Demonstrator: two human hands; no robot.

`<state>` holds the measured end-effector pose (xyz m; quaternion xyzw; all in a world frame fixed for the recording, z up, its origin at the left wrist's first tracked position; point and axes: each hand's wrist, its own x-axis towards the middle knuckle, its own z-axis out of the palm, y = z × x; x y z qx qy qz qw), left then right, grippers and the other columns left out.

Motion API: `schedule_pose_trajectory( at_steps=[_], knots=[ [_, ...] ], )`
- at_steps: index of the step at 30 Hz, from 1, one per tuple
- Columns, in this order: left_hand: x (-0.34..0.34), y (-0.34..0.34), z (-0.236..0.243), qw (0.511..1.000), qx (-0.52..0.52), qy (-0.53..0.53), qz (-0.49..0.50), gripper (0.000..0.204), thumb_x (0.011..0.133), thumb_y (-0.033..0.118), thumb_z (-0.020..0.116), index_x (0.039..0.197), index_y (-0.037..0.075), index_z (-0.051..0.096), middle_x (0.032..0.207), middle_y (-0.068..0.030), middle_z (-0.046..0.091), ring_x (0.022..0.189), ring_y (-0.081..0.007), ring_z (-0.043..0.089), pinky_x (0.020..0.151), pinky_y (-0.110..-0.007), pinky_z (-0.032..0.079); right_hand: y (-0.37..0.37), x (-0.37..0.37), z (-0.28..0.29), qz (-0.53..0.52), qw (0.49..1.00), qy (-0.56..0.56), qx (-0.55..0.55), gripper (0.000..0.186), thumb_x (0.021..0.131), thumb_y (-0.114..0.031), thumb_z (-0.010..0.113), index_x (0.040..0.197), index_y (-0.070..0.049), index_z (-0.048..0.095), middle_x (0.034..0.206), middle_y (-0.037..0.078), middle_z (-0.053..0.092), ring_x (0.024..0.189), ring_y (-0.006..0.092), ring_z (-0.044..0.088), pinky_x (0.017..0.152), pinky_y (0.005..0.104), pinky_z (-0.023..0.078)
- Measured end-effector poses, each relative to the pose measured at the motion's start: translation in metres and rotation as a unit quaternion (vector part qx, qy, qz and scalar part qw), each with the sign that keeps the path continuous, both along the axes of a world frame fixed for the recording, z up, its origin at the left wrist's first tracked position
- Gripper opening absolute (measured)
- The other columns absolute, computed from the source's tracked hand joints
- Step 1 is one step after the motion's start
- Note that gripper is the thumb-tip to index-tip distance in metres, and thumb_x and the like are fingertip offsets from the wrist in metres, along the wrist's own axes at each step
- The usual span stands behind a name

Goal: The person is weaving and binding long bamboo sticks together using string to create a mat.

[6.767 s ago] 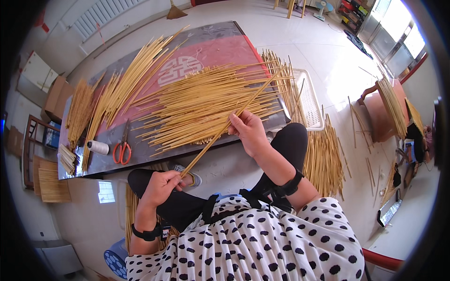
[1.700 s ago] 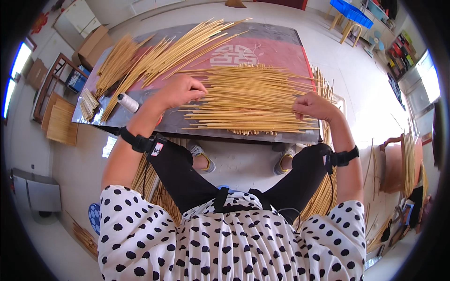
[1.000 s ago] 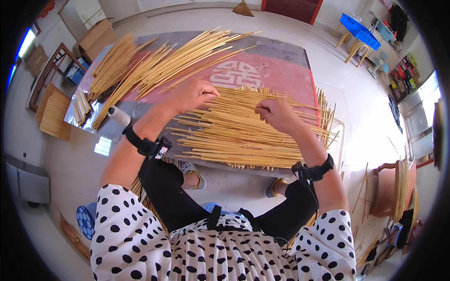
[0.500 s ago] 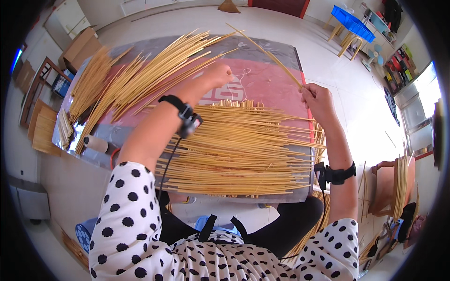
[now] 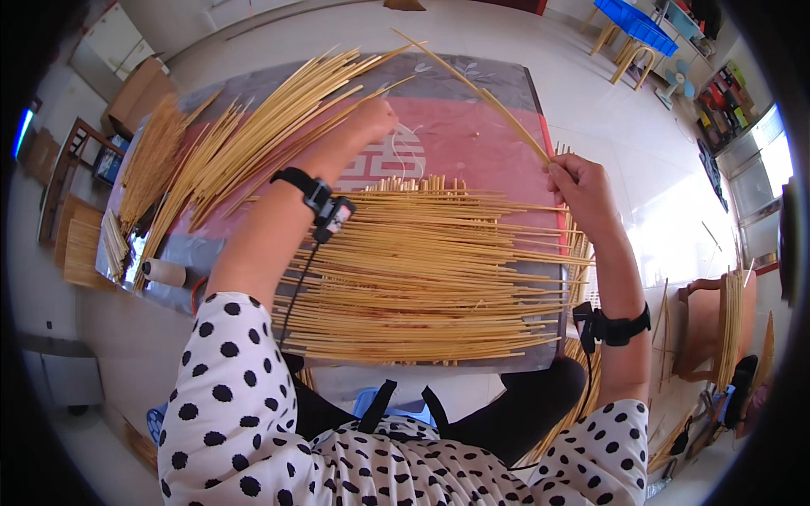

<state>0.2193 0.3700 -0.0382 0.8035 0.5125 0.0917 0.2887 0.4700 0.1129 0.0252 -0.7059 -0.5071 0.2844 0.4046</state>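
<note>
Out past the table's right edge, my right hand (image 5: 582, 190) pinches the lower ends of a few thin yellow stalks (image 5: 510, 116), which slant up and left over the table. My left hand (image 5: 373, 120) is closed, with its fingers partly turned away. A loose white thread (image 5: 407, 150) runs from beside it toward a wide layer of stalks (image 5: 430, 274) lying crosswise before me. Short stalk ends stick up along that layer's far edge. Farther left, a fanned heap of long stalks (image 5: 283, 122) lies behind my left forearm.
A cone of pale thread (image 5: 164, 271) lies at the table's left edge, near brushy stalk tops (image 5: 152, 160). More stalks (image 5: 731, 329) lean by a wooden chair (image 5: 699, 329) at right. A blue crate (image 5: 634, 29) rests on stools at the far right.
My left hand has moved a little left, away from the stalk layer's middle. My right hand stays near the right edge, still holding the stalks. The view has shifted slightly.
</note>
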Motion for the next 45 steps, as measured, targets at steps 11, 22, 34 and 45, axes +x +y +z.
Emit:
schedule_pose_trajectory(
  at_steps=[11,22,34,45],
  knots=[
    [-0.025,-0.012,-0.013,0.911,0.293,0.024,-0.288,0.019,0.077,0.011,0.062,0.096,0.008,0.065,0.099,-0.0098,0.062,0.093,-0.0294,0.059,0.081,-0.04,0.048,0.004,-0.018,-0.001,0.015,1.0,0.012,0.0,0.016,0.09,-0.012,0.055,0.092,0.001,0.064,0.065,0.0,0.057,0.055,0.0049,0.049,0.052,0.0208,0.041],
    [-0.01,-0.002,-0.024,0.997,0.052,-0.003,-0.058,0.017,0.08,0.015,0.056,0.09,0.004,0.065,0.099,-0.018,0.064,0.091,-0.0332,0.061,0.077,-0.043,0.049,-0.001,-0.013,-0.001,0.023,1.0,0.007,-0.006,0.016,0.09,-0.011,0.054,0.093,0.001,0.064,0.066,0.0,0.056,0.055,0.005,0.048,0.052,0.0207,0.041],
    [-0.008,-0.019,-0.027,0.87,0.414,0.143,-0.228,0.009,0.075,0.01,0.059,0.073,0.008,0.067,0.08,-0.0092,0.065,0.083,-0.0293,0.061,0.076,-0.04,0.047,0.001,-0.012,-0.009,0.026,0.999,0.018,0.0,0.016,0.09,-0.011,0.055,0.093,0.002,0.064,0.065,0.0,0.056,0.054,0.005,0.047,0.05,0.021,0.041],
    [-0.002,-0.031,-0.006,0.918,0.323,0.138,-0.187,0.009,0.071,0.007,0.057,0.073,0.006,0.066,0.075,-0.0108,0.067,0.072,-0.0318,0.064,0.062,-0.04,0.049,-0.007,-0.009,0.005,0.021,0.999,0.007,0.023,0.016,0.09,-0.011,0.055,0.093,0.002,0.065,0.065,0.0,0.057,0.054,0.005,0.048,0.051,0.0207,0.041]
  ],
)
